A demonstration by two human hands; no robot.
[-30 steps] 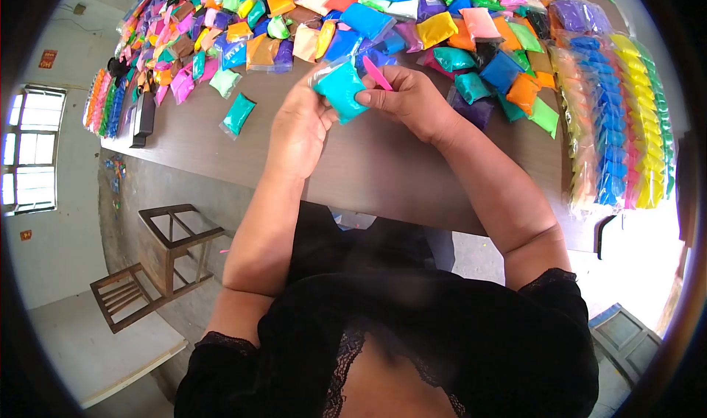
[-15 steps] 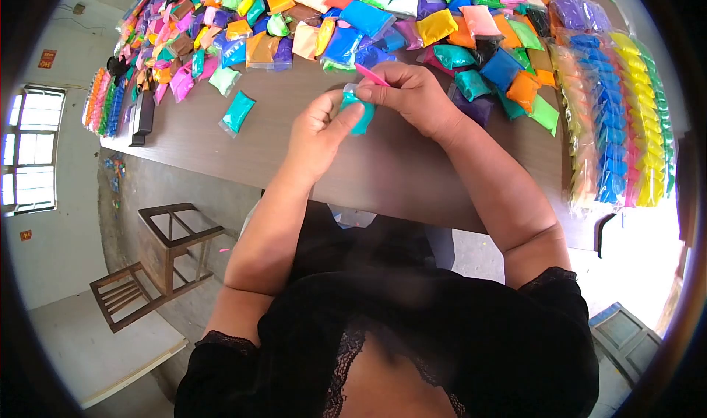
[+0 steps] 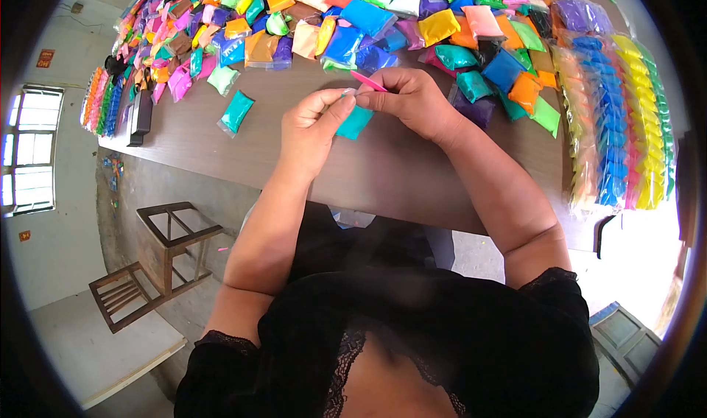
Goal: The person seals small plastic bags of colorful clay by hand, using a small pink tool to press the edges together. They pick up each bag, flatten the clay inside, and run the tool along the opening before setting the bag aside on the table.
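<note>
both hands up over the near middle of the brown table (image 3: pixel 412 175), meeting at a small teal packet (image 3: pixel 355 122). left hand (image 3: pixel 309 134) closed in a pinch, thumb and forefinger on the packet's clear top edge; other fingers curled in. right hand (image 3: pixel 409 101) also pinched onto that same top edge from the other side, and it carries a thin pink stick (image 3: pixel 367 81) tucked across its fingers, angled up and away. the packet hangs below the two pinches, between the hands, just above the table surface; cannot tell whether its lower corner touches the wood. handling, as a judgement: light, soft, a thin plastic sleeve around a squashy coloured filling; film likely slick, so the flat top strip looks the surest place to grip, while squeezing the body would only deform it. not fragile, though the film could tear if pulled hard. beyond the hands, a wide heap of coloured packets (image 3: pixel 368 20) covers the far table, many colours, loosely piled. another teal packet (image 3: pixel 237 112) lies alone to the left, well apart from the hands. strips of bagged packets (image 3: pixel 618 116) in orange, blue, yellow and green run along the right edge. wooden stool (image 3: pixel 173 241) on the floor below left.
</note>
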